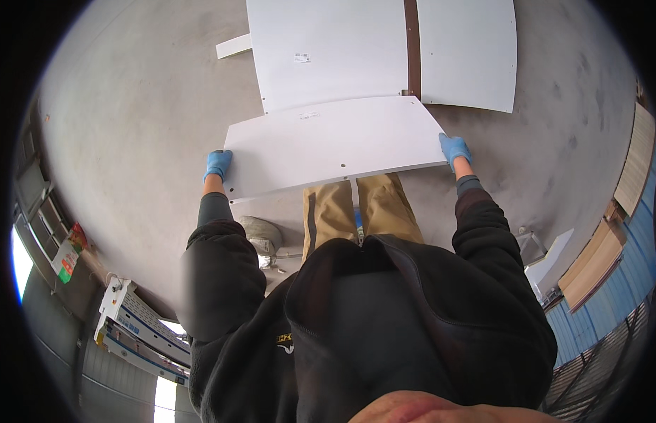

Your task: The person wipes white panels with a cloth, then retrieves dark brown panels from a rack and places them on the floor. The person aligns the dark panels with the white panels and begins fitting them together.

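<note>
A white rectangular panel (328, 137) with a few small drilled holes and a small label spans the space between my hands, in front of my legs. My left hand (218, 163), in a blue glove, grips its left short edge. Its right short edge is in the grip of my right hand (455, 148), gloved in blue too. Beyond the held panel lies a larger white panel (328, 49) bearing a label, partly covered by the held one. Beside that runs a brown strip (412, 49), and to its right is another white panel (469, 53).
A short white strip (234, 46) juts out left of the large panel on the grey concrete floor (144, 106). A rounded beige object (260, 236) is near my left leg. Wood-coloured boards (592, 264) lean by a blue corrugated wall (624, 261). White-and-blue machinery (141, 328) stands at the left.
</note>
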`<state>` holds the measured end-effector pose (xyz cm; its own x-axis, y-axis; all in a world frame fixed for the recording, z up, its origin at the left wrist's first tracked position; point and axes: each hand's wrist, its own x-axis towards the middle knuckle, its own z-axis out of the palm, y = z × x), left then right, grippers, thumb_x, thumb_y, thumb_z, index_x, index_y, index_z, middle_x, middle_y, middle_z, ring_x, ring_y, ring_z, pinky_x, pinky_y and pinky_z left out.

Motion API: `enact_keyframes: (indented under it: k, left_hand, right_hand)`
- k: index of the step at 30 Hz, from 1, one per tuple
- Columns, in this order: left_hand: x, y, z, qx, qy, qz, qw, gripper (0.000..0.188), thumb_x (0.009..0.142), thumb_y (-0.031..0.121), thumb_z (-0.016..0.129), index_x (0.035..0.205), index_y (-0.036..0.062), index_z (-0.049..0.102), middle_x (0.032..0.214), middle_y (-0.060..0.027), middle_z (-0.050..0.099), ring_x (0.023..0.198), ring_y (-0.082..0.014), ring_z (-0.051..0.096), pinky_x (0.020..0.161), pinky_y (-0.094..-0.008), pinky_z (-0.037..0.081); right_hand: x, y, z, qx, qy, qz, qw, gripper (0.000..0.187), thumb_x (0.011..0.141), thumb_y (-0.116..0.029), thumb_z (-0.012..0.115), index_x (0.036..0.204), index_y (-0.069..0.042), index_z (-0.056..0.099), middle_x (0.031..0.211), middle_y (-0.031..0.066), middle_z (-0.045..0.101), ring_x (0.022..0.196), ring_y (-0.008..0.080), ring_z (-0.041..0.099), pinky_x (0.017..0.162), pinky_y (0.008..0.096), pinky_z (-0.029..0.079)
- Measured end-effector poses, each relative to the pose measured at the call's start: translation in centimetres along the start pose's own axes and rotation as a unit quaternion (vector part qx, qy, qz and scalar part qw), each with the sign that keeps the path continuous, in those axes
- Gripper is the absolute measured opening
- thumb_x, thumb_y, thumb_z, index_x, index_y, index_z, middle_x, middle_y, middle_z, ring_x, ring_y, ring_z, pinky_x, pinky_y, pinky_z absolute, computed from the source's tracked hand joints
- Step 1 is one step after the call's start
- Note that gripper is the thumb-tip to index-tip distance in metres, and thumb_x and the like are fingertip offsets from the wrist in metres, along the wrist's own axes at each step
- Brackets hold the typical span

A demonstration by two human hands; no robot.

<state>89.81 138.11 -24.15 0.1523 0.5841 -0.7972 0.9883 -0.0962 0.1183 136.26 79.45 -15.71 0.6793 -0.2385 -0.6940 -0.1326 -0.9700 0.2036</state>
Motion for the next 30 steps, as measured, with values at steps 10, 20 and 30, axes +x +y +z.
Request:
enact_keyframes:
  k: [10, 20, 30]
  left_hand:
    - [0.8, -0.6, -0.4, 0.123, 0.018, -0.017, 0.992, 0.045, 0.089, 0.031, 0.061, 0.113, -0.0039, 0.077, 0.12, -0.0319, 0.071, 0.117, -0.0437, 0.07, 0.1, -0.0476, 0.056]
    - [-1.2, 2.1, -3.2, 0.031, -0.001, -0.038, 0.999, 0.046, 0.09, 0.025, 0.061, 0.121, -0.0066, 0.073, 0.128, -0.0324, 0.069, 0.125, -0.0464, 0.065, 0.104, -0.0493, 0.053]
    - [-1.0, 2.8, -3.3, 0.037, -0.004, -0.048, 0.998, 0.048, 0.09, 0.024, 0.061, 0.126, -0.0071, 0.071, 0.134, -0.0325, 0.066, 0.13, -0.0459, 0.062, 0.108, -0.0489, 0.052]
  right_hand:
    - [-4.4, -3.8, -0.8, -0.008, -0.048, 0.032, 0.998, 0.067, 0.093, -0.059, 0.058, 0.133, -0.006, 0.072, 0.141, 0.0229, 0.066, 0.133, 0.0421, 0.062, 0.11, 0.0491, 0.05]
    - [-5.6, -4.7, -1.4, -0.002, -0.044, 0.061, 0.997, 0.065, 0.09, -0.053, 0.06, 0.133, -0.006, 0.072, 0.143, 0.0208, 0.066, 0.132, 0.0405, 0.063, 0.109, 0.0483, 0.051]
    - [-6.6, -4.6, -1.3, -0.012, -0.047, 0.064, 0.997, 0.065, 0.091, -0.054, 0.059, 0.135, -0.008, 0.072, 0.144, 0.0192, 0.065, 0.134, 0.0401, 0.062, 0.11, 0.0485, 0.051]
